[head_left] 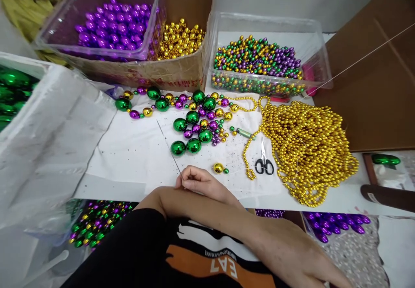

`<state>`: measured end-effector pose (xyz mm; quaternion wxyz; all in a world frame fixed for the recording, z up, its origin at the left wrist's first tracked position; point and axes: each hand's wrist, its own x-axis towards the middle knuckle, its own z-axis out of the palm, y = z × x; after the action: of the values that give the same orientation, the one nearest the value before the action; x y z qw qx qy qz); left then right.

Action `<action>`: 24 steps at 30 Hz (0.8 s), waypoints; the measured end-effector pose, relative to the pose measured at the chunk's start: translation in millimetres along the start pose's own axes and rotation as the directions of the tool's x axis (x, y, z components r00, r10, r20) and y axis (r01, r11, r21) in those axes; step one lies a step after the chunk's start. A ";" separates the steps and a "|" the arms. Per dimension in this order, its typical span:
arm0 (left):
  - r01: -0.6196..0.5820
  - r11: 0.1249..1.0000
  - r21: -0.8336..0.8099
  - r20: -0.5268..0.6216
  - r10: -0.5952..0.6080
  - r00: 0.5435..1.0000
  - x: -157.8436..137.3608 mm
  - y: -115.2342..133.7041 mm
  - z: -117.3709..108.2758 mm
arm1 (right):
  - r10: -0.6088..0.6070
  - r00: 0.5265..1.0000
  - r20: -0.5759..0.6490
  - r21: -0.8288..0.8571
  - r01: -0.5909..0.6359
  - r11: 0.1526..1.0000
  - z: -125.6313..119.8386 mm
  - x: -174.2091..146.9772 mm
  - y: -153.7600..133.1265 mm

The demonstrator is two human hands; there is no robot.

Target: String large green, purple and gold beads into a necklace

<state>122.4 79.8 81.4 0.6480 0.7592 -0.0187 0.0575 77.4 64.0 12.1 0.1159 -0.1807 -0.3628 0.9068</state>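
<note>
Between the fingertips of my right hand [199,180] is a long thin needle [168,146], slanting up and left over the white cloth. My left arm crosses over the right forearm. My left hand [301,253] is low at the right, its fingers hidden or cut off by the frame edge. Just right of my right hand lie a gold bead [218,168] and a small green bead [226,171] on a thin thread. Beyond are large green beads [193,145] and a string of green, purple and gold beads [162,104]. Black-handled scissors [264,166] lie further right.
A heap of gold bead strands [311,154] covers the table's right side. Behind stand a clear tub [269,82] of mixed beads, a cardboard box [136,74] with gold beads and a bin [97,52] of purple ones. A green lighter-like piece [245,133] lies near the scissors.
</note>
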 end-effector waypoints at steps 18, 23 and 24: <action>0.020 0.996 0.085 -0.100 -0.011 0.995 -11.8 -0.3 6.9 | 0.023 0.992 -0.121 -0.109 -0.036 0.993 -2.2 -4.0 10.7; -0.006 0.992 0.126 -0.135 0.023 0.991 -9.2 -4.5 10.4 | 0.017 0.999 -0.042 0.010 -0.016 1.000 2.1 -4.9 9.6; -0.013 0.993 0.121 -0.125 0.029 0.992 -8.8 -4.1 10.0 | 0.026 0.999 -0.041 0.007 -0.026 1.000 2.2 -5.2 8.9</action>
<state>114.8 70.2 74.9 0.6006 0.7912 0.0180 0.1134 80.5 54.5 8.7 0.1120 -0.2038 -0.3551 0.9054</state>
